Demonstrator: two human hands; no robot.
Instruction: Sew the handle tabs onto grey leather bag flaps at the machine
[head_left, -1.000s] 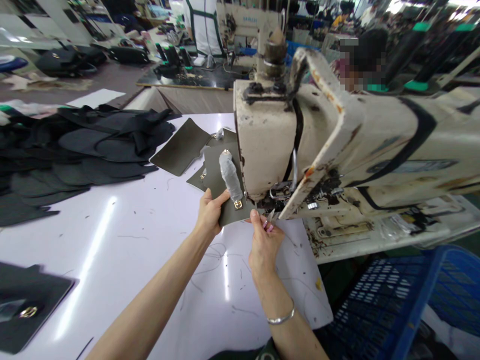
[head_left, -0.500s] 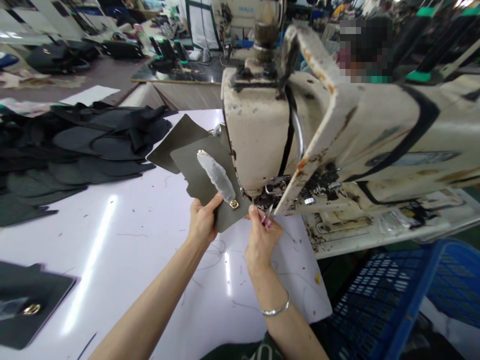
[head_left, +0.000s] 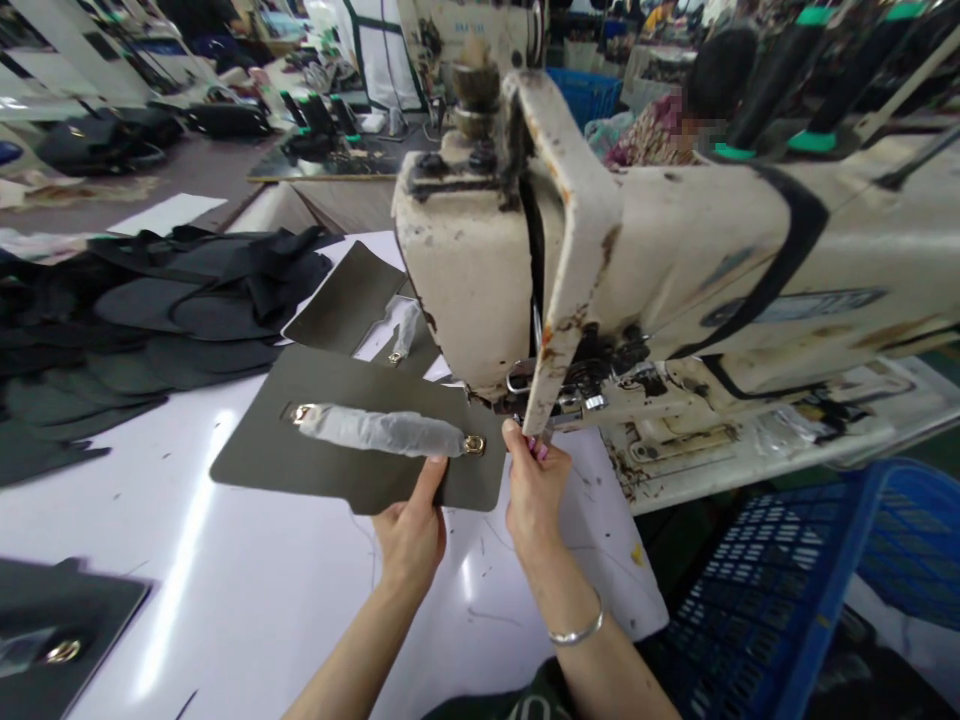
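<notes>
Left fingers (head_left: pixel 429 484) pinch flat olive-grey leathery panel (head_left: pixel 360 482) beside cream metal sewing machine (head_left: pixel 466 275); right fingers (head_left: pixel 516 442) hold pink-handled snips (head_left: pixel 538 450); best support panel level.

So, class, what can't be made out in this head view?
In the head view:
Left hand: most fingers, hidden beneath the olive-grey panel.
Pink-handled tool: its shape, mostly hidden by the right hand.
Cloudy plastic wrap: contents veiled by it.
Sewing machine nameplate: any lettering, blurred.
Dark panel, lower left: cut off by the picture's edge.
</notes>
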